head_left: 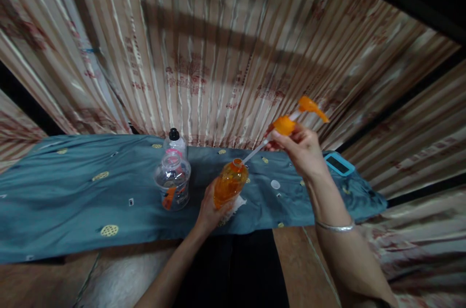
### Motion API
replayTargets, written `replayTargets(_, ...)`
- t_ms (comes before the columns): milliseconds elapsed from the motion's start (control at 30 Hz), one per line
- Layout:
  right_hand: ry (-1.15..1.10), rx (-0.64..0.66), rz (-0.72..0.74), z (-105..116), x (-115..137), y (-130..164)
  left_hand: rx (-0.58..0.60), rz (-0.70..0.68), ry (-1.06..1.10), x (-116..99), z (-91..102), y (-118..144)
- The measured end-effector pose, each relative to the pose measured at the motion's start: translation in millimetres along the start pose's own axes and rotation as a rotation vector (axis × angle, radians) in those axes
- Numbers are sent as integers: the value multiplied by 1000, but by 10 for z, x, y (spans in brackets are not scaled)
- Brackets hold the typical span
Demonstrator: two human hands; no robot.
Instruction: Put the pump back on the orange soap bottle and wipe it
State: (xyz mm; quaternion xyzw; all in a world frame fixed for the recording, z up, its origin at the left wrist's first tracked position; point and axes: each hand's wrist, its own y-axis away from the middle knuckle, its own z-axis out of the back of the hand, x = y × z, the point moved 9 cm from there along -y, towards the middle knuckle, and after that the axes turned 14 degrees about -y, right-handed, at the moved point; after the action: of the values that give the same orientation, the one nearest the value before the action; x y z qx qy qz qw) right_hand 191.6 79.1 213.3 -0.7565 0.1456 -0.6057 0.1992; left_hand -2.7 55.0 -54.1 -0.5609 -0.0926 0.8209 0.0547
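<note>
My left hand (210, 208) is wrapped round a clear bottle of orange liquid (230, 184), which leans a little to the right with its mouth uncovered. Up and to the right, my right hand (300, 148) grips an orange pump head (285, 125) by its collar. From the pump a pale dip tube (255, 150) slants down to the bottle's mouth; whether its tip is inside or just at the rim I cannot tell. Something white and crumpled, perhaps a tissue (238, 203), shows beside the bottle's base.
Left of the bottle stand a clear plastic container (174, 184) and, behind it, a clear bottle with a black cap (174, 140). A blue-framed device with a dark screen (339, 164) lies at the right. A small white disc (275, 185) rests on the teal cloth (134, 172). Curtains (211, 65) hang behind.
</note>
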Motion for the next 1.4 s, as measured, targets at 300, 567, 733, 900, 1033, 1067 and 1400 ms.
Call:
replayTargets(300, 42, 72, -156, -260, -996, 333, 12, -4, 16, -32, 4, -32)
replayTargets(567, -175, 73, -264, -170, -1210, 514, 7, -30, 26, -126, -4, -105)
replayTargets(733, -177, 134, -237, -175, -1135, 495, 46, -6, 55, -169, -7, -128)
replayTargets(900, -45, 265, -180, -321, -988, 403, 55, 2, 76, -259, 23, -174)
replayTargets(1033, 122, 349, -229, -362, -1005, 351, 74, 5, 114, -272, -3, -196)
replayTargets(1067, 124, 348, -248, -349, -1016, 345, 81, 6, 121, -265, -17, -196)
replayTargets(1400, 110, 351, -257, -298, -1062, 389, 65, 62, 180, -97, -80, -177)
